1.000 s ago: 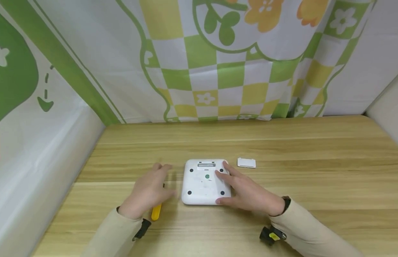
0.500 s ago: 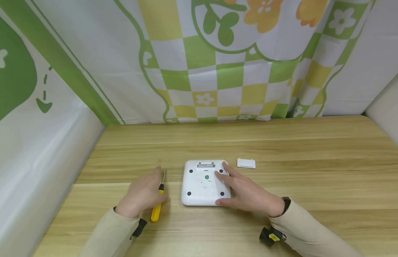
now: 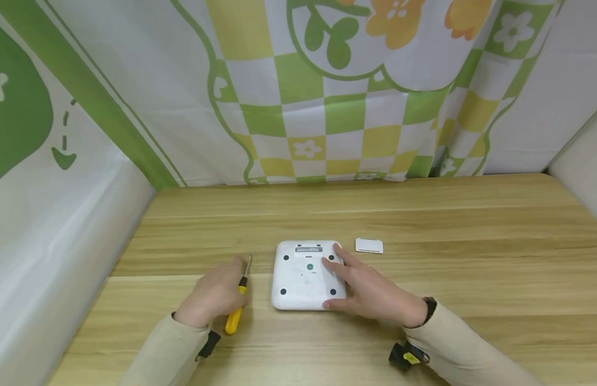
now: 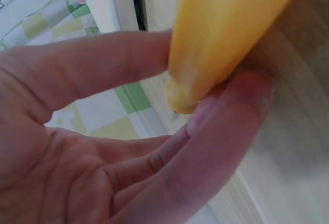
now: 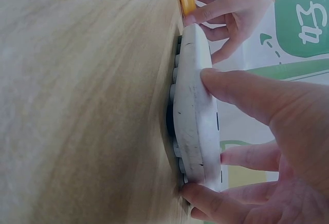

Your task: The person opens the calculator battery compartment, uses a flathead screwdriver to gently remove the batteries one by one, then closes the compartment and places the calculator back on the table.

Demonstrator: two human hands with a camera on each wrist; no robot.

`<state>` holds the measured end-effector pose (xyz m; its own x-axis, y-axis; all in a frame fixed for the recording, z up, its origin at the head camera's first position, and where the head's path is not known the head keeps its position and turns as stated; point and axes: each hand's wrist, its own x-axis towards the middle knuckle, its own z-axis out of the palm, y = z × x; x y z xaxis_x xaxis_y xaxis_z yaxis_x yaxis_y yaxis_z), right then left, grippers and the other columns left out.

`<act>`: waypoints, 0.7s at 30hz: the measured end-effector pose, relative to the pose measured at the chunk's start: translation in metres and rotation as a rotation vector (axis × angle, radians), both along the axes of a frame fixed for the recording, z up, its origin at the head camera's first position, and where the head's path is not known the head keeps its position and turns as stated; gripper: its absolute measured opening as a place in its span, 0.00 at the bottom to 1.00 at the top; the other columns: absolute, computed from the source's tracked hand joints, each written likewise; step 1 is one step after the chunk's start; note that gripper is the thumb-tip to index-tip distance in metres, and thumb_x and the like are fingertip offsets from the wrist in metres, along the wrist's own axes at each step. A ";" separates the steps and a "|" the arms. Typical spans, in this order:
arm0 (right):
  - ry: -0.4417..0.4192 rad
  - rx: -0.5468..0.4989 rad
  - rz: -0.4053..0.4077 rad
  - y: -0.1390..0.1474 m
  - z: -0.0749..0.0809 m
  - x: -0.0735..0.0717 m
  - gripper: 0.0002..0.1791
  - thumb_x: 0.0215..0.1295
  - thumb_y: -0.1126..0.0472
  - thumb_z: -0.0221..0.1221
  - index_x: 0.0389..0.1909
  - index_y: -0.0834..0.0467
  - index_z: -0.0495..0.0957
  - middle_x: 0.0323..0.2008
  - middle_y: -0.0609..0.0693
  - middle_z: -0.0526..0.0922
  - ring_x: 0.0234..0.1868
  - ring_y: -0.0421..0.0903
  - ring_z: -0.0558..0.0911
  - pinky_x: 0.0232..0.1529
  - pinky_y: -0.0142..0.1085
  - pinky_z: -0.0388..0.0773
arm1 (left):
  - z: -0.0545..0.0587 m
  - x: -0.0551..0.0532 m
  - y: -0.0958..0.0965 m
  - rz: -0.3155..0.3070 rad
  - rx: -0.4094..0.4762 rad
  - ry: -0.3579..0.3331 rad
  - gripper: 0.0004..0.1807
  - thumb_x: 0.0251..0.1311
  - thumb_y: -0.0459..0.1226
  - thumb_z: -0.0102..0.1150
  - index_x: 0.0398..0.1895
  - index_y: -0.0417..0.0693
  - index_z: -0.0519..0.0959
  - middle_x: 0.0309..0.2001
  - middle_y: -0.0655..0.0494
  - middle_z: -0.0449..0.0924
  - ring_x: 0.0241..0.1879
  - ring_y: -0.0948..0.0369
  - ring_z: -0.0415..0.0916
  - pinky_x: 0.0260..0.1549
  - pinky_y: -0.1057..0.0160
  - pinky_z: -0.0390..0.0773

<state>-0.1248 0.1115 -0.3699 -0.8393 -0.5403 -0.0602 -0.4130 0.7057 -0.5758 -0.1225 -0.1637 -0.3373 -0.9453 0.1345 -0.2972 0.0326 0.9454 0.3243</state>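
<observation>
A white calculator (image 3: 300,281) lies face down on the table, its underside up and its keys showing below it in the right wrist view. Near its far edge the battery slot (image 3: 308,249) is uncovered, with what looks like a battery in it. My right hand (image 3: 375,289) holds the calculator by its right side, thumb at the near edge and fingers on the back and far corner. To the left, my left hand (image 3: 214,294) pinches the yellow handle of a screwdriver (image 4: 226,23) between thumb and fingers. The screwdriver's metal shaft points away from me.
A small white battery cover (image 3: 369,245) lies on the wooden table (image 3: 472,241), beyond the calculator to the right. A patterned green, yellow and white curtain (image 3: 303,118) hangs along the back edge, and white cloth covers the left side.
My left hand has come down and closed its thumb and fingers on the screwdriver handle. The screwdriver has turned slightly. My right hand stays on the calculator.
</observation>
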 end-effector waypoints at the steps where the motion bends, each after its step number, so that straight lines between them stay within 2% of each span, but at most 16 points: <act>1: -0.002 0.000 -0.001 0.000 0.000 0.000 0.43 0.56 0.48 0.68 0.69 0.60 0.63 0.74 0.63 0.47 0.71 0.62 0.59 0.67 0.52 0.61 | 0.000 0.000 0.000 -0.003 -0.003 0.001 0.40 0.46 0.31 0.65 0.64 0.27 0.61 0.45 0.33 0.79 0.31 0.52 0.73 0.27 0.55 0.77; 5: -0.010 0.004 -0.004 -0.001 0.000 0.000 0.43 0.56 0.48 0.68 0.69 0.59 0.63 0.74 0.63 0.47 0.71 0.62 0.59 0.67 0.52 0.61 | 0.000 0.000 0.000 -0.011 -0.016 0.015 0.38 0.47 0.29 0.62 0.64 0.27 0.61 0.44 0.34 0.79 0.33 0.51 0.74 0.27 0.55 0.77; 9: -0.011 0.008 -0.007 -0.001 0.001 0.001 0.43 0.56 0.48 0.68 0.69 0.59 0.63 0.74 0.63 0.47 0.71 0.62 0.59 0.67 0.52 0.62 | 0.000 0.000 0.002 -0.004 -0.019 0.035 0.35 0.48 0.28 0.60 0.62 0.28 0.63 0.36 0.40 0.79 0.28 0.53 0.72 0.22 0.58 0.74; 14: -0.016 0.009 -0.011 -0.001 0.001 0.001 0.42 0.56 0.48 0.67 0.69 0.59 0.63 0.74 0.62 0.47 0.71 0.61 0.59 0.67 0.52 0.62 | 0.001 0.000 0.005 0.031 0.012 0.053 0.26 0.52 0.29 0.58 0.56 0.33 0.68 0.25 0.49 0.73 0.21 0.56 0.69 0.15 0.63 0.67; 18: -0.015 0.004 -0.010 -0.001 0.001 0.001 0.42 0.56 0.48 0.67 0.69 0.59 0.63 0.74 0.62 0.47 0.71 0.61 0.59 0.67 0.52 0.62 | 0.001 -0.001 0.005 0.030 0.023 0.085 0.20 0.53 0.29 0.56 0.51 0.38 0.70 0.22 0.52 0.71 0.20 0.56 0.68 0.15 0.63 0.66; 21: -0.015 0.001 -0.011 -0.001 0.001 0.001 0.42 0.56 0.48 0.67 0.69 0.59 0.63 0.74 0.62 0.47 0.71 0.61 0.59 0.67 0.52 0.62 | 0.000 -0.001 0.005 0.029 0.029 0.100 0.19 0.54 0.29 0.56 0.51 0.40 0.71 0.22 0.52 0.71 0.19 0.57 0.67 0.15 0.64 0.66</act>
